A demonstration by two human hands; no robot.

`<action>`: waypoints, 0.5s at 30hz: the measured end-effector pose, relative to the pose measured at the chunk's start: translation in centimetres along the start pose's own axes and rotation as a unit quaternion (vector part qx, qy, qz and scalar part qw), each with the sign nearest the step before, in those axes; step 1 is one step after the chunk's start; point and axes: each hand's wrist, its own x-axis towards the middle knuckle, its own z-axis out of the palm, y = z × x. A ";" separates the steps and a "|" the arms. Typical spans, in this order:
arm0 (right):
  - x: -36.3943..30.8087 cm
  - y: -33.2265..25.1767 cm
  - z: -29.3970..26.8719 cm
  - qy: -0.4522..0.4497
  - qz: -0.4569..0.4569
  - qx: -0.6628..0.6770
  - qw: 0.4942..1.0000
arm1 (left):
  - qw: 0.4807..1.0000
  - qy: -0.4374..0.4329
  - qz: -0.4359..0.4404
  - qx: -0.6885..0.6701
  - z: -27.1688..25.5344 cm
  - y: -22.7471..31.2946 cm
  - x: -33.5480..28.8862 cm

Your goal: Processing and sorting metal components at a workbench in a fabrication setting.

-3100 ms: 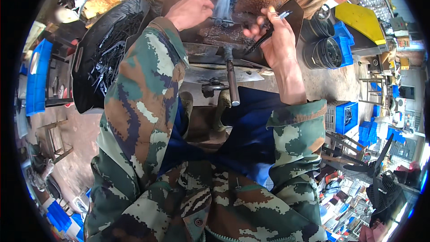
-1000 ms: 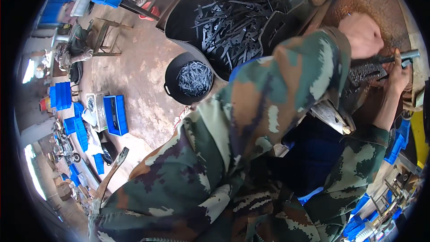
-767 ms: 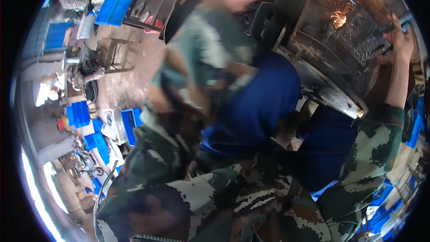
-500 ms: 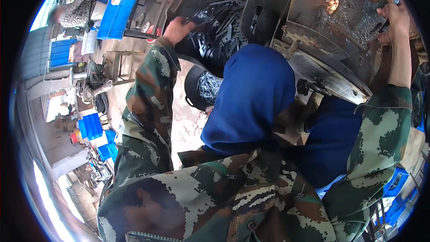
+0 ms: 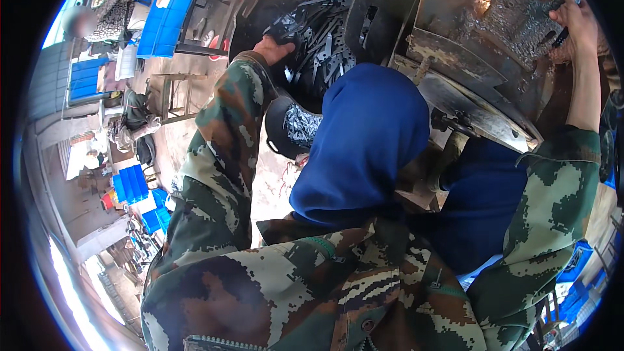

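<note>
My left hand [image 5: 273, 50] is at the near left side of a big dark container [image 5: 250, 10], its fingers closed around some dark flat metal pieces [image 5: 284, 26]. Inside the container lies a heap of flat metal strips [image 5: 331, 39], several with holes. Far right, my right hand [image 5: 577, 23] reaches over a wet, oily machine bed [image 5: 504, 23]. Its fingers are curled on a dark bar-like part [image 5: 558, 38], mostly hidden by the hand, so I cannot make out its kind.
A black bucket [image 5: 274, 131] of small shiny metal pieces stands below the container. A curved metal guard [image 5: 468, 101] edges the machine near my blue-covered knees [image 5: 364, 136]. To the left are a blue bin [image 5: 170, 13], a wooden stool frame [image 5: 172, 94] and another person [image 5: 114, 16].
My left hand has moved right and slightly down along the container's side, with the dark pieces in it. The right hand has barely shifted.
</note>
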 end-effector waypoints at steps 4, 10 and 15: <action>0.3 0.4 -0.1 -0.012 -0.006 0.018 1.000 | 0.999 -0.018 -0.031 -0.019 0.5 -0.7 0.4; -0.7 -0.1 0.5 0.004 -0.009 0.009 1.000 | 0.996 -0.006 -0.012 -0.088 1.6 -1.7 1.0; -0.3 -0.2 -0.9 0.004 -0.015 0.011 1.000 | 0.990 0.004 -0.022 -0.140 2.5 -0.4 1.6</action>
